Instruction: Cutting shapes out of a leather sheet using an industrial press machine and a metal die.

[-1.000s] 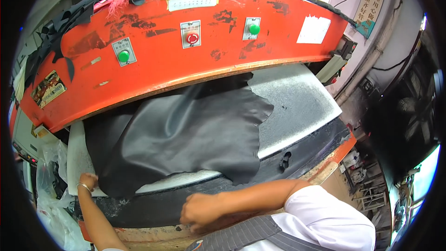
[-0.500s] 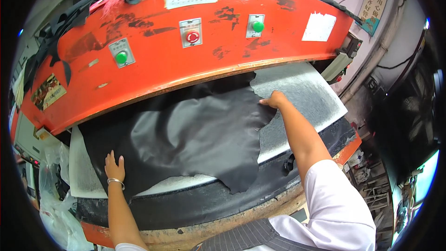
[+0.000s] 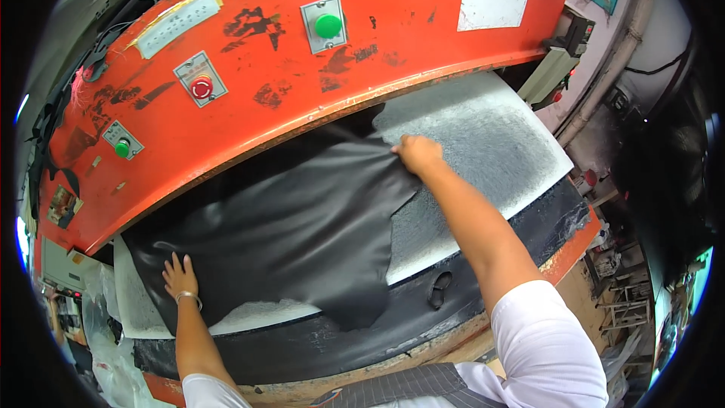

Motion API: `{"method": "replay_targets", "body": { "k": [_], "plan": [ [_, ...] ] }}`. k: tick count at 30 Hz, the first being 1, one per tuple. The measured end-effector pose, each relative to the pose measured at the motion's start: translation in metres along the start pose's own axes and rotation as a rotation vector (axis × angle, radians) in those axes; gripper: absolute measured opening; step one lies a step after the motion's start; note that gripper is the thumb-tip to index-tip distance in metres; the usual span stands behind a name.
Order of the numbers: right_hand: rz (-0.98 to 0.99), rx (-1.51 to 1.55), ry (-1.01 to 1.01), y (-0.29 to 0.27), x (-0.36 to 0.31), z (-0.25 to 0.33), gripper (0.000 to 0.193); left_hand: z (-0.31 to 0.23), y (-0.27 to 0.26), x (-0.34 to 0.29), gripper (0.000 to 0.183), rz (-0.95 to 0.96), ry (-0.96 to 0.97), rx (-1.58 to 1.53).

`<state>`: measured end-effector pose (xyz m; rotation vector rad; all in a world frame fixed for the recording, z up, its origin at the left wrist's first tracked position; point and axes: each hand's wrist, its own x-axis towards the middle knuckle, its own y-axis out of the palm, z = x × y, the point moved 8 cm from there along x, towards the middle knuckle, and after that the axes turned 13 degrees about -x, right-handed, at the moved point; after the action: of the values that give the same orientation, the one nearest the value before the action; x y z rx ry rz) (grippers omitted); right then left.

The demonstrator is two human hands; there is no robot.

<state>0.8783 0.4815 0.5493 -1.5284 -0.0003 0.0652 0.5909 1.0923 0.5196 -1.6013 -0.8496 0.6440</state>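
A large black leather hide point(image 3: 302, 227) with an irregular outline lies over a pale, scuffed cutting board point(image 3: 483, 136). My left hand point(image 3: 181, 278) rests flat near the hide's left edge, fingers spread, a bracelet at its wrist. At the hide's upper right, my right hand point(image 3: 420, 154) pinches the edge between thumb and fingers. Creases run across the leather from that grip toward the lower left. The far part of the hide lies in shadow beneath the red machine's beam point(image 3: 249, 117).
Green push buttons point(image 3: 328, 26) and a red stop button point(image 3: 202, 88) sit on the beam's front. A small black die-like object point(image 3: 439, 289) lies on the dark ledge before the board. Clear plastic bags point(image 3: 113, 363) hang at the left. A grey-green box point(image 3: 550, 75) is mounted far right.
My right hand has pulled the hide's right edge leftward, raising folds and baring more board. My left hand stays on the hide. The view has shifted right and tilted.
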Motion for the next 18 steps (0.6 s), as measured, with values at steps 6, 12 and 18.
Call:
{"method": "replay_targets", "body": {
  "k": [6, 12, 18],
  "plan": [
    [-0.132, -0.016, 0.171, -0.011, 0.032, -0.122, 0.047, -0.144, 0.021, -0.050, 0.079, 0.051, 0.086, -0.026],
    [-0.159, -0.074, 0.110, 0.010, -0.030, -0.160, 0.042, -0.120, 0.014, -0.118, 0.078, 0.161, 0.224, -0.066],
    [-0.239, 0.194, 0.173, -0.004, -0.069, -0.197, 0.047, 0.026, -0.005, -0.151, 0.059, -0.287, 0.117, -0.324]
  ]
}}
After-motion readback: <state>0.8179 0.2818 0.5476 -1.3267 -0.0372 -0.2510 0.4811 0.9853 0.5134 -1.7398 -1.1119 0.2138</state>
